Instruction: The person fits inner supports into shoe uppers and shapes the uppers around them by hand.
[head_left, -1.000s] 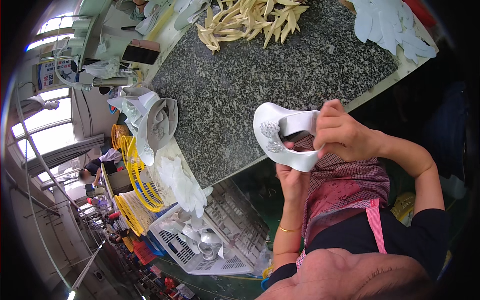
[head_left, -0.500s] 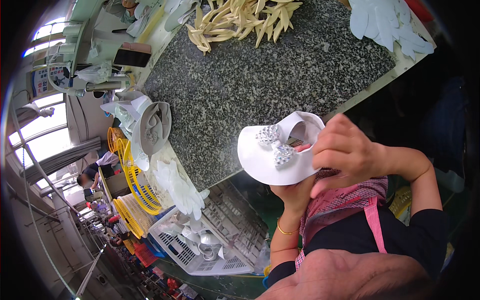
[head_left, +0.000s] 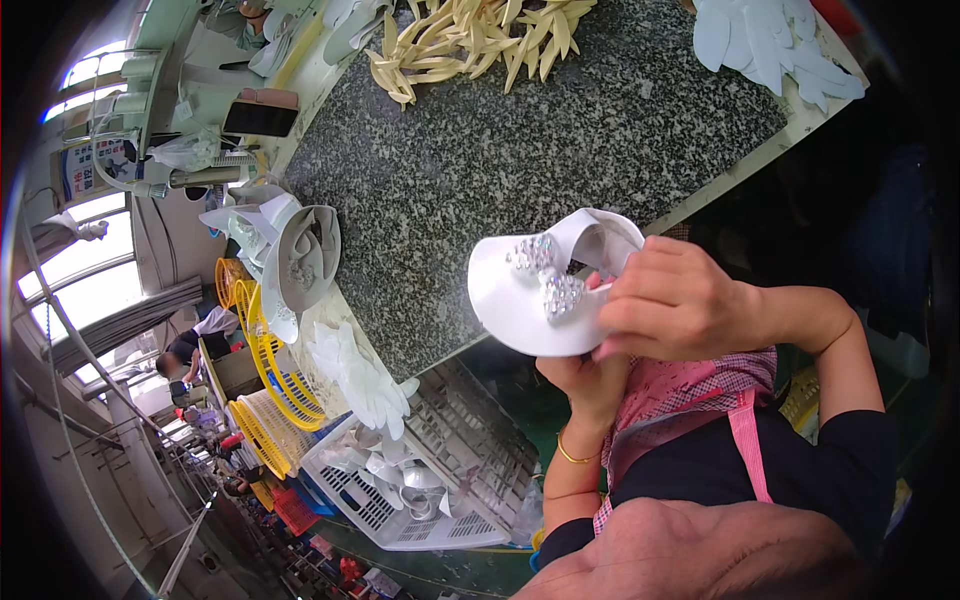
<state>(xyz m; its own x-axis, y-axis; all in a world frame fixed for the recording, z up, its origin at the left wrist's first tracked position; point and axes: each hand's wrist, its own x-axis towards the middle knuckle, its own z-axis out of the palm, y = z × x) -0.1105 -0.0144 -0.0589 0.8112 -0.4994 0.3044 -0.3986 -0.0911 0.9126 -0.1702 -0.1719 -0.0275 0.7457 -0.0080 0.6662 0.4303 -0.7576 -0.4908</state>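
We note the right hand (head_left: 680, 300) pinching the rim of a white curved piece (head_left: 500, 315) with a sparkling bow (head_left: 562, 298), above the table's (head_left: 480, 180) near edge. Left hand (head_left: 590, 385) beneath; finger closure unclear. Wall poster (head_left: 97, 168): red and blue characters.

smooth shoe upper (head_left: 505, 312) (glittery bow (head_left: 562, 297)), stone-look tabletop (head_left: 480, 160), plastic crate (head_left: 415, 535)

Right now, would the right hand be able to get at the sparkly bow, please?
Probably yes: the right hand is on the white piece, close beside the sparkly bow, and nothing covers the bow.
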